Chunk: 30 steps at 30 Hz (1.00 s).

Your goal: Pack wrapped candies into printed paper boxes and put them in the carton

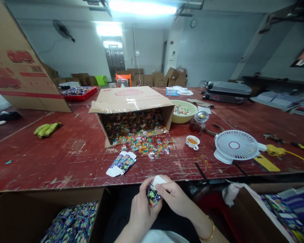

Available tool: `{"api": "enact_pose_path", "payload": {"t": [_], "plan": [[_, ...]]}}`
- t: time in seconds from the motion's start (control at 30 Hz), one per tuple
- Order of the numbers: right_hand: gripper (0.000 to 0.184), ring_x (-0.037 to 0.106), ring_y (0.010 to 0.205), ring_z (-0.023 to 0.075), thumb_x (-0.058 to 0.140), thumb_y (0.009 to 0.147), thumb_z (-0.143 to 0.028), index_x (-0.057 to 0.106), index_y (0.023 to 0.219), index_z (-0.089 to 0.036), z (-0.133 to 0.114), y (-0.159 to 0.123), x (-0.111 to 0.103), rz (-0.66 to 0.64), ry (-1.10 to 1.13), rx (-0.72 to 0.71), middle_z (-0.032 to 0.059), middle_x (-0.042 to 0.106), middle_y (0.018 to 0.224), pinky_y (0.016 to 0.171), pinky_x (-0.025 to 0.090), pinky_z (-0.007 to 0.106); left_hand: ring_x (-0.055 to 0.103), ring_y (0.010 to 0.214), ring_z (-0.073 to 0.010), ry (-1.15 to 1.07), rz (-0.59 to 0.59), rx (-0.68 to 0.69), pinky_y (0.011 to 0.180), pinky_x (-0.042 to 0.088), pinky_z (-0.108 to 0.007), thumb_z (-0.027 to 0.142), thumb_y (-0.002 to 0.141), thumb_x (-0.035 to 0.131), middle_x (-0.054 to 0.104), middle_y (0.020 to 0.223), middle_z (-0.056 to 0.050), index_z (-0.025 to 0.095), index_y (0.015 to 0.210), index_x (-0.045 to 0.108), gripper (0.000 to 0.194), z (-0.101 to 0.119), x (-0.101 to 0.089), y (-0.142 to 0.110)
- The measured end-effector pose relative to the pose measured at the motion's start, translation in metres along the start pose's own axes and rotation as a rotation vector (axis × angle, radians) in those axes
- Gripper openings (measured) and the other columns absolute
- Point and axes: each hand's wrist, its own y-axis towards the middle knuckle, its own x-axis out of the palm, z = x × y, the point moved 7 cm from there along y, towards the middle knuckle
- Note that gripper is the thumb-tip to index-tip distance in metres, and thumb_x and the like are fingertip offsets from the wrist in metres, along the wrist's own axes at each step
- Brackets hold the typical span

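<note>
Both of my hands hold one small colourful printed carton (154, 194) below the near table edge. My left hand (142, 209) wraps round its lower side. My right hand (173, 197) pinches its white top flap. On the red table (66, 158) just ahead lie flat unfolded cartons (121, 163) of the same print. Beyond them a big cardboard box (131, 101) lies on its side, and wrapped candies (147, 143) spill out of it onto the table.
A white desk fan (234, 145), a tea cup (193, 141), a green bowl of candies (183, 111) and rubber bands (202, 159) sit to the right. Yellow gloves (47, 129) lie left. Boxes of filled cartons (73, 222) and flat cartons (288, 209) flank me.
</note>
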Motion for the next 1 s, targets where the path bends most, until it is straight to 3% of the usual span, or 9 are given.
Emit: {"api": "enact_pose_path", "payload": {"t": [0.1, 0.2, 0.3, 0.43, 0.5, 0.67, 0.77, 0.9, 1.0], "plan": [[0.021, 0.054, 0.105, 0.0236, 0.054, 0.086, -0.035, 0.07, 0.088, -0.023, 0.006, -0.002, -0.011, 0.152, 0.142, -0.006, 0.008, 0.058, 0.118, 0.095, 0.042, 0.041, 0.066, 0.069, -0.018, 0.009, -0.013, 0.008, 0.063, 0.048, -0.027, 0.027, 0.073, 0.059, 0.068, 0.086, 0.0, 0.026, 0.106, 0.043, 0.037, 0.003, -0.002, 0.0], [0.027, 0.062, 0.089, 0.0219, 0.068, 0.075, -0.037, 0.065, 0.098, -0.022, 0.031, -0.006, -0.01, 0.346, 0.409, 0.154, 0.0077, 0.065, 0.1, 0.079, 0.051, 0.035, 0.063, 0.059, -0.0156, 0.023, -0.014, 0.024, 0.056, 0.045, -0.025, 0.027, 0.073, 0.059, 0.066, 0.074, 0.003, 0.026, 0.098, 0.044, 0.029, 0.007, -0.002, -0.001], [0.026, 0.065, 0.08, 0.0232, 0.068, 0.074, -0.041, 0.069, 0.089, -0.02, 0.047, -0.012, 0.011, 0.333, 0.514, 0.322, 0.0064, 0.07, 0.083, 0.076, 0.052, 0.037, 0.066, 0.067, -0.0183, 0.077, -0.091, 0.059, 0.061, 0.047, -0.027, 0.023, 0.072, 0.057, 0.068, 0.084, -0.001, 0.025, 0.103, 0.042, 0.034, 0.009, 0.005, -0.003], [0.03, 0.059, 0.105, 0.0271, 0.058, 0.083, -0.042, 0.07, 0.103, -0.023, 0.029, -0.02, 0.02, 0.349, 0.285, 0.146, 0.0097, 0.067, 0.111, 0.095, 0.044, 0.042, 0.068, 0.079, -0.0249, 0.105, -0.041, -0.025, 0.065, 0.05, -0.034, 0.032, 0.079, 0.052, 0.066, 0.106, -0.011, 0.023, 0.121, 0.028, 0.049, -0.001, 0.002, -0.003], [0.032, 0.056, 0.111, 0.0271, 0.058, 0.083, -0.041, 0.068, 0.108, -0.025, 0.023, -0.021, 0.023, 0.322, 0.291, 0.115, 0.0093, 0.064, 0.118, 0.1, 0.041, 0.043, 0.068, 0.083, -0.0277, 0.14, -0.03, -0.051, 0.066, 0.05, -0.037, 0.037, 0.082, 0.049, 0.064, 0.112, -0.012, 0.024, 0.124, 0.025, 0.05, -0.005, 0.001, -0.002], [0.031, 0.066, 0.092, 0.0272, 0.071, 0.071, -0.04, 0.073, 0.094, -0.019, 0.047, -0.017, 0.023, 0.398, 0.689, 0.361, 0.0089, 0.073, 0.094, 0.087, 0.05, 0.041, 0.067, 0.089, -0.0288, 0.273, -0.118, -0.012, 0.072, 0.05, -0.037, 0.026, 0.075, 0.055, 0.065, 0.111, -0.01, 0.024, 0.124, 0.031, 0.054, -0.005, 0.005, 0.001], [0.029, 0.067, 0.083, 0.0264, 0.075, 0.066, -0.039, 0.074, 0.084, -0.017, 0.057, -0.014, 0.023, 0.443, 0.821, 0.405, 0.0084, 0.074, 0.084, 0.08, 0.052, 0.039, 0.067, 0.089, -0.0269, 0.345, -0.157, -0.017, 0.072, 0.05, -0.035, 0.022, 0.073, 0.054, 0.067, 0.105, -0.008, 0.023, 0.124, 0.032, 0.056, -0.006, 0.008, 0.002], [0.025, 0.066, 0.088, 0.027, 0.067, 0.076, -0.039, 0.073, 0.088, -0.019, 0.047, -0.019, 0.019, 0.469, 0.546, 0.308, 0.009, 0.074, 0.09, 0.083, 0.052, 0.04, 0.068, 0.087, -0.0251, 0.385, -0.163, -0.028, 0.071, 0.051, -0.033, 0.027, 0.076, 0.053, 0.068, 0.1, -0.008, 0.022, 0.124, 0.03, 0.053, -0.006, 0.009, 0.002], [0.028, 0.059, 0.108, 0.026, 0.05, 0.088, -0.036, 0.068, 0.106, -0.023, 0.023, -0.023, 0.027, 0.353, 0.307, 0.126, 0.009, 0.067, 0.113, 0.097, 0.044, 0.042, 0.069, 0.08, -0.0233, 0.326, -0.11, -0.008, 0.066, 0.052, -0.032, 0.036, 0.08, 0.05, 0.067, 0.104, -0.008, 0.023, 0.124, 0.027, 0.052, -0.003, 0.002, 0.003]]}}
